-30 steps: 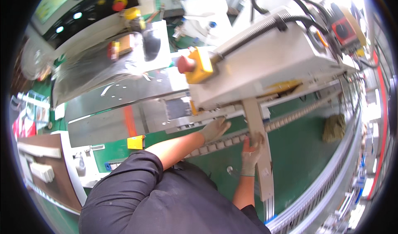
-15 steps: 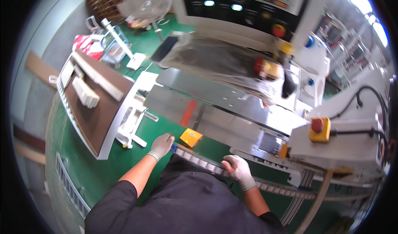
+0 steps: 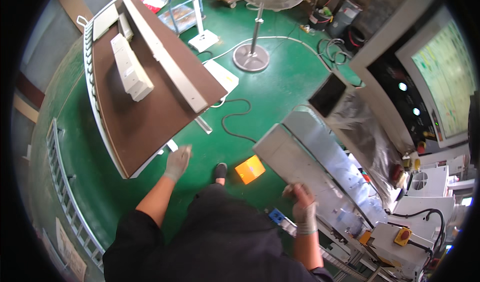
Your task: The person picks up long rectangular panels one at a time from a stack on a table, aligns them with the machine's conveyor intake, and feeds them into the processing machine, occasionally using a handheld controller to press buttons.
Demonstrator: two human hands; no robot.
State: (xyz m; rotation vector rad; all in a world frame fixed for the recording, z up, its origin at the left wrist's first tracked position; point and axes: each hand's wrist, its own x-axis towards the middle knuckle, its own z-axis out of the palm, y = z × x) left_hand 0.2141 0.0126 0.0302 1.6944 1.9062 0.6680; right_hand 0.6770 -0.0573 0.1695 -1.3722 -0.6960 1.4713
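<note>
My left hand (image 3: 178,163), in a pale glove, hangs over the green floor with loosely bent fingers, slightly blurred, and nothing visible in it. It is nearest the front corner of a brown-topped table (image 3: 165,127), apart from it. On this table lie a long pale beam (image 3: 167,67) and several shorter pale strips (image 3: 131,68). My right hand (image 3: 302,202), gloved with bare fingertips, is held beside the grey metal machine bed (image 3: 300,162). Its fingers are apart and hold nothing visible. Below it a blue-ended roller rail (image 3: 276,215) shows.
An orange box (image 3: 250,169) sits on the floor ahead, beside my shoe (image 3: 221,171). Farther off stand a pedestal fan (image 3: 254,52) and a blue trolley (image 3: 182,17). A dark cable (image 3: 230,119) crosses the floor. The machine's control panel (image 3: 400,87) rises at the right.
My view and body have turned left, so the machine has swung to the right and the brown-topped table shows larger. My right hand has left the roller rail's edge.
</note>
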